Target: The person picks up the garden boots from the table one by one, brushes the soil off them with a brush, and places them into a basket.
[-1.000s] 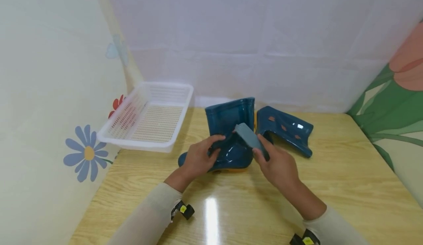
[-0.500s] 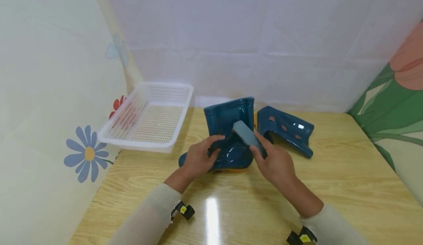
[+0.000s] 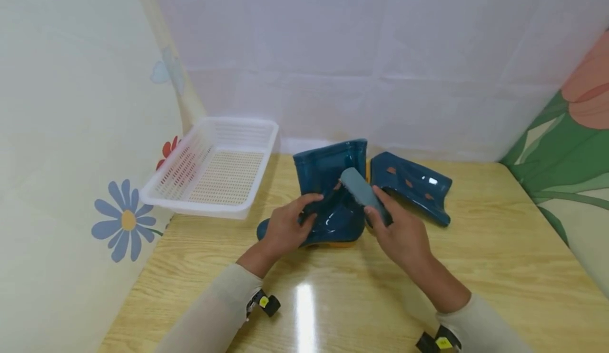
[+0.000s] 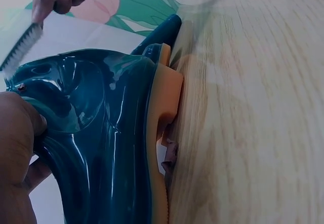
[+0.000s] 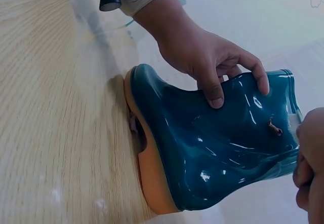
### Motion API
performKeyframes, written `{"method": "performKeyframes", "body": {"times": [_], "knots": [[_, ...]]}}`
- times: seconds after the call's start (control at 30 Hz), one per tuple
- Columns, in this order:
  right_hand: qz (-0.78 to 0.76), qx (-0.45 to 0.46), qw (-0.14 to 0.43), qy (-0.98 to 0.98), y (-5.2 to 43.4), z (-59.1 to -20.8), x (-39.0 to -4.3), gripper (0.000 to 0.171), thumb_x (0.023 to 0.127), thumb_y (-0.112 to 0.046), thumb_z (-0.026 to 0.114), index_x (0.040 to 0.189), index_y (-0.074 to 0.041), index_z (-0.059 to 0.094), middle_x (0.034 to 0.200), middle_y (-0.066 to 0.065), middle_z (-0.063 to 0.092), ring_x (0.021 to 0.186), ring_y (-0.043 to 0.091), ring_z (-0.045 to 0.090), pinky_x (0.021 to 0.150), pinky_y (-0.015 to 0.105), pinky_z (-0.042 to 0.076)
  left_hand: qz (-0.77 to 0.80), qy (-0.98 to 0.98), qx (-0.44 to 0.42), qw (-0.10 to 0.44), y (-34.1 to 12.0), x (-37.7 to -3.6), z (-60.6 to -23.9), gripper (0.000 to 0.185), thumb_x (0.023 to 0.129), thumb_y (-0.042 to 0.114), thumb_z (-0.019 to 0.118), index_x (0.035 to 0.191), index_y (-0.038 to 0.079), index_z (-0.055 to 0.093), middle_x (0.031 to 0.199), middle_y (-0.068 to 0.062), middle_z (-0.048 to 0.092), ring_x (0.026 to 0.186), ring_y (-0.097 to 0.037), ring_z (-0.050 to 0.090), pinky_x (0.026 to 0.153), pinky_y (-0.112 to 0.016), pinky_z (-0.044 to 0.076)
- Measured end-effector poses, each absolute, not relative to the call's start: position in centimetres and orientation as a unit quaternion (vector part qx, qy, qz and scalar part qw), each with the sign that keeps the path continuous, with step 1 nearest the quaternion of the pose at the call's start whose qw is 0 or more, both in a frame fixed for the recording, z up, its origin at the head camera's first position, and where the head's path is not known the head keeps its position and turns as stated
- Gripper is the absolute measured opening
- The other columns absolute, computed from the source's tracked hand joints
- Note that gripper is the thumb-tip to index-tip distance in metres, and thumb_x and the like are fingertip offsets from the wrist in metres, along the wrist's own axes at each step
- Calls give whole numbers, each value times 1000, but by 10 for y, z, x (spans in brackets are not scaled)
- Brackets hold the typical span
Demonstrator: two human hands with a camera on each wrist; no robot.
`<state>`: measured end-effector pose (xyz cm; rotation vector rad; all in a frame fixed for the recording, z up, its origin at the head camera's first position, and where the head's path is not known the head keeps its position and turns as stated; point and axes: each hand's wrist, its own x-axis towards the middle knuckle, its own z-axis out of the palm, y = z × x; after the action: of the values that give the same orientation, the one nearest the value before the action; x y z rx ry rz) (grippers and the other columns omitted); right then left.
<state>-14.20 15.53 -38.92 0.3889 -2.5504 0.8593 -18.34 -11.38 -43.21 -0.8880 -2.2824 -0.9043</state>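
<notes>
A glossy dark blue rubber boot [image 3: 333,197] with an orange sole [image 5: 147,173] stands on the wooden table [image 3: 476,268]. My left hand [image 3: 304,213] grips it at the ankle, thumb and fingers curled round the front of the shaft [image 5: 217,153]. My right hand [image 3: 378,213] holds a grey-blue brush [image 3: 362,190] whose bristles [image 4: 20,46] touch the upper boot. A second blue boot [image 3: 411,184] lies on its side just behind and to the right.
A white perforated plastic basket [image 3: 214,168] sits at the table's back left, against the flowered wall [image 3: 71,131]. A pale sheet covers the back wall. Bare wood stretches in front of the boots and to the right, up to the leaf-patterned side wall [image 3: 571,184].
The brush and my right hand shifted a little left, then back right and up along the boot's shaft. My left hand and the boot stayed put.
</notes>
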Motion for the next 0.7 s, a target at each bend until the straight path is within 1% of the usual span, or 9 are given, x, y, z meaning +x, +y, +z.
{"method": "performKeyframes", "body": {"times": [0.07, 0.13, 0.17, 0.23, 0.33, 0.4, 0.47, 0.6, 0.7], "knots": [[300, 141, 191, -924, 153, -389, -143, 52, 103, -36, 64, 148, -11, 56, 74, 10, 66, 49, 14, 48, 45, 29, 36, -335, -842, -329, 264, -114, -183, -432, 52, 90, 1, 76, 135, 18, 58, 120, -12, 72, 71, -16, 67, 63, -33, 57], [293, 139, 168, -931, 152, -391, -142, 53, 103, -40, 62, 148, -13, 56, 59, 1, 52, 45, 13, 41, 44, 29, 33, -334, -842, -330, 265, -114, -183, -432, 52, 90, 1, 76, 135, 18, 58, 119, -11, 72, 70, -15, 66, 63, -33, 56], [287, 138, 159, -935, 153, -393, -141, 53, 103, -41, 61, 148, -13, 56, 55, -2, 45, 44, 12, 39, 44, 29, 32, -334, -842, -331, 266, -114, -183, -432, 52, 90, 1, 77, 135, 18, 58, 120, -11, 72, 70, -15, 66, 63, -32, 56], [281, 136, 146, -939, 155, -396, -137, 53, 103, -40, 62, 148, -13, 56, 53, -5, 40, 43, 11, 36, 44, 29, 31, -332, -841, -332, 267, -113, -183, -432, 51, 90, 1, 76, 135, 18, 58, 120, -11, 72, 70, -15, 66, 62, -32, 56], [279, 137, 152, -938, 161, -401, -133, 52, 102, -35, 66, 147, -11, 57, 54, -5, 43, 43, 10, 38, 44, 28, 31, -331, -842, -333, 265, -112, -183, -431, 51, 90, 2, 76, 135, 17, 59, 122, -9, 72, 70, -14, 65, 62, -31, 55], [284, 140, 167, -934, 163, -401, -131, 51, 101, -32, 68, 146, -9, 58, 59, -2, 51, 46, 10, 42, 45, 28, 31, -331, -843, -332, 264, -112, -184, -431, 50, 90, 2, 76, 135, 17, 59, 122, -9, 72, 68, -14, 64, 61, -31, 55], [290, 143, 184, -928, 164, -399, -132, 51, 100, -29, 70, 145, -8, 59, 67, 5, 61, 50, 12, 47, 46, 29, 33, -330, -844, -330, 263, -112, -184, -430, 51, 91, 2, 76, 136, 17, 58, 122, -9, 72, 67, -13, 63, 60, -31, 54], [304, 151, 206, -918, 162, -393, -136, 51, 100, -27, 70, 145, -7, 58, 87, 16, 72, 57, 16, 54, 48, 30, 37, -325, -846, -329, 266, -113, -183, -430, 51, 90, 3, 76, 135, 17, 58, 120, -11, 72, 66, -14, 62, 59, -31, 54], [307, 153, 202, -917, 157, -392, -138, 51, 100, -30, 69, 145, -8, 59, 83, 14, 71, 56, 15, 53, 47, 30, 37, -323, -845, -331, 269, -113, -183, -430, 51, 90, 3, 77, 135, 17, 58, 119, -11, 72, 67, -14, 64, 60, -32, 55]]}}
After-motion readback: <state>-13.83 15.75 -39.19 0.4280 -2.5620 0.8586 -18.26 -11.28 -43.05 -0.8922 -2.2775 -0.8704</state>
